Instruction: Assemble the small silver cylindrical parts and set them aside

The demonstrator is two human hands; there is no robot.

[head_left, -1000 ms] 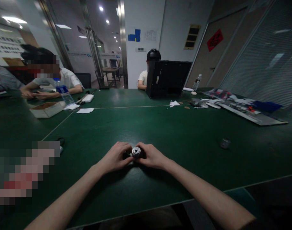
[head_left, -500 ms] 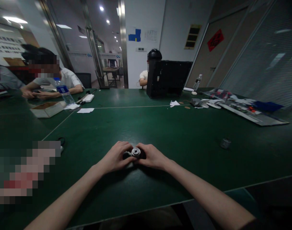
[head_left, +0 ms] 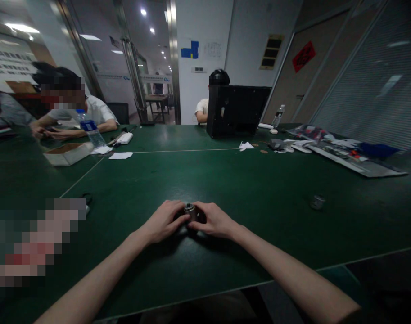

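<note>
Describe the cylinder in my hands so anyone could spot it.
On the green table, find the left hand and the right hand. Held between them is the small silver-rimmed cylinder; the other cylinder, farther right, sits untouched.

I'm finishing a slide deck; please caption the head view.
Left hand and right hand together hold a small metal-topped cylinder at a green table, a grey object off to the right.

The held cylinder [head_left: 191, 213] looks metallic, its rim shiny, its dark side duller. The green surface [head_left: 225, 180] is smooth, with a soft sheen. At far left, the bottle [head_left: 88, 127] is clear, glossy plastic, and the sheet [head_left: 121, 155] near it matt white paper. The far black case [head_left: 244, 110] looks mostly matt.
</note>
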